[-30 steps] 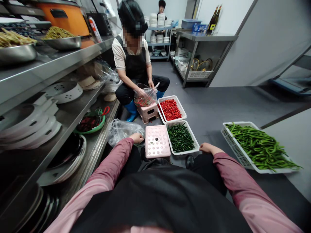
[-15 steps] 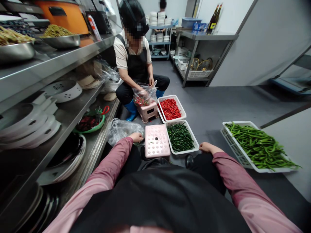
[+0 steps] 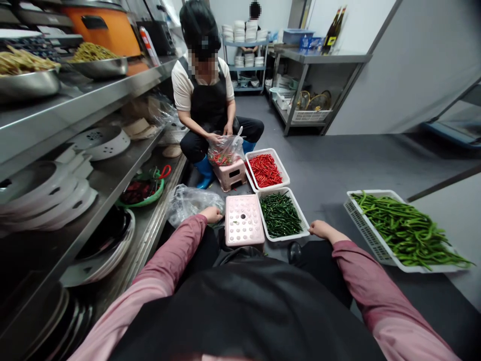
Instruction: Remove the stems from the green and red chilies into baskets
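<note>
My left hand point(image 3: 212, 214) is curled closed above my left knee, beside a crumpled clear plastic bag point(image 3: 186, 203); whatever its fingers may hold is hidden. To its right stands a low pink stool point(image 3: 245, 220) with a dotted top and a few green scraps. My right hand point(image 3: 320, 229) hovers by my right knee with fingers pinched, close to the near right corner of a white basket point(image 3: 287, 237). Dark green chillies point(image 3: 280, 213) fill that basket. I cannot make out anything between the right fingers.
Behind it, another white basket holds red chillies point(image 3: 265, 170). A seated co-worker point(image 3: 206, 85) has both hands at a clear bag of chillies point(image 3: 225, 153) on a second pink stool point(image 3: 230, 174). Long green peppers point(image 3: 409, 228) fill a basket at right. Steel shelving point(image 3: 108, 90) runs along my left.
The co-worker has drawn a hand up out of the bag, and both hands are now at its top. The view has shifted slightly; my own hands keep nearly the same pose.
</note>
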`<action>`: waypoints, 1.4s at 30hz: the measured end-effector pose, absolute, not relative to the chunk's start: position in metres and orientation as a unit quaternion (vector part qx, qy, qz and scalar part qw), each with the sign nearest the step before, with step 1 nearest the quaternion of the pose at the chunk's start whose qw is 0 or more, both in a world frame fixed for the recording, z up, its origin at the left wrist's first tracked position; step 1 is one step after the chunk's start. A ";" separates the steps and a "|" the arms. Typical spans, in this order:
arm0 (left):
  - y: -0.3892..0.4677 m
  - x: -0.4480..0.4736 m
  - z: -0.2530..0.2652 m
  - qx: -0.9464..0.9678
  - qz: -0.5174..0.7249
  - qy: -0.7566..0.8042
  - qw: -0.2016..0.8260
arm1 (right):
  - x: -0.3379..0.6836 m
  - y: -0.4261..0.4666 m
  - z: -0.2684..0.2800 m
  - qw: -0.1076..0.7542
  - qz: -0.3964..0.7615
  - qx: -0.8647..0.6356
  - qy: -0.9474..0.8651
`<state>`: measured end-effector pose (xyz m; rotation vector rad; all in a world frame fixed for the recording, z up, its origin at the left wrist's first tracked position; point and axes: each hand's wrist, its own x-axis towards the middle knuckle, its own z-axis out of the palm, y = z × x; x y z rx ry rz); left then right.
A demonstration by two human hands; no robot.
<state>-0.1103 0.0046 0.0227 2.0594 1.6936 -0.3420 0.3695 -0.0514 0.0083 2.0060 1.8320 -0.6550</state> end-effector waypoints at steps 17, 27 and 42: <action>-0.097 -0.166 0.038 0.615 0.033 0.779 0.120 | 0.354 -0.110 0.048 0.080 -0.226 0.758 0.607; -0.167 -0.143 0.004 0.678 0.049 0.730 -0.076 | 0.327 -0.185 0.024 -0.087 0.065 0.749 0.653; -0.157 -0.156 0.036 0.815 0.033 0.578 0.017 | 0.302 -0.231 0.017 -0.078 0.068 0.777 0.621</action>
